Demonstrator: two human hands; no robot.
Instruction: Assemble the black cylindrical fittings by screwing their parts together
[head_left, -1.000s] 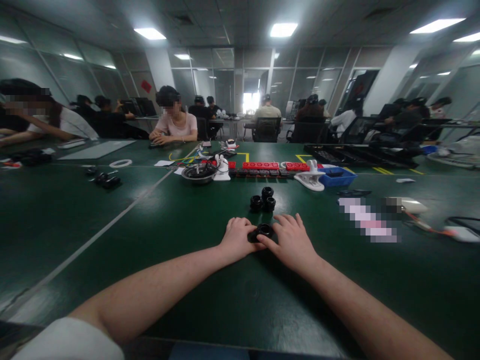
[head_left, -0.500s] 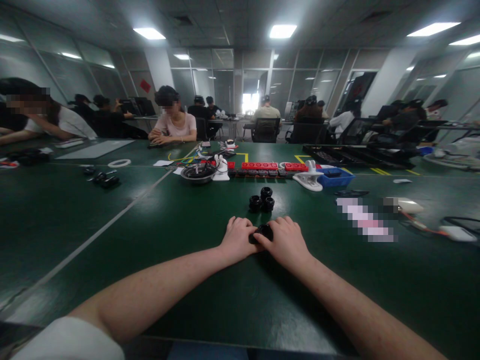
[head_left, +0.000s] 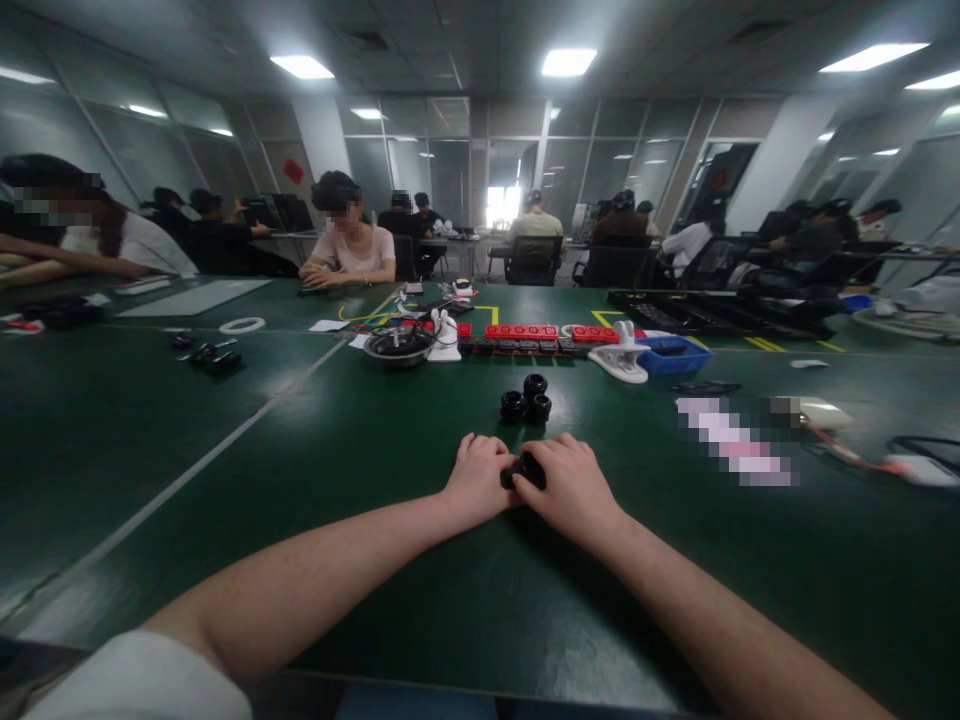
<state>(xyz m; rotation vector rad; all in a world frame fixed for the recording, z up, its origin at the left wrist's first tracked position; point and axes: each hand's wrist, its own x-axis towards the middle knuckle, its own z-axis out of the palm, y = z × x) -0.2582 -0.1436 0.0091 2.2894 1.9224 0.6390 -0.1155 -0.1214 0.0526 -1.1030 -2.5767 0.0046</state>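
Both hands meet over the green table around a small black round part, partly covered by fingers. My left hand grips its left side with the thumb and fingertips. On the right side, my right hand is curled round the same part, its thumb across the near face. Just beyond my hands sits a group of three similar black round parts, with ring-like openings on top. Their exact kind is too small to make out.
Farther back lie red power strips, a metal bowl of cables, a white clamp stand and a blue bin. Black parts lie to the left. Across the table sits a person.
The black part has turned or tilted between my fingers, and my right thumb and fingers have shifted slightly. The three parts beyond stay where they were.
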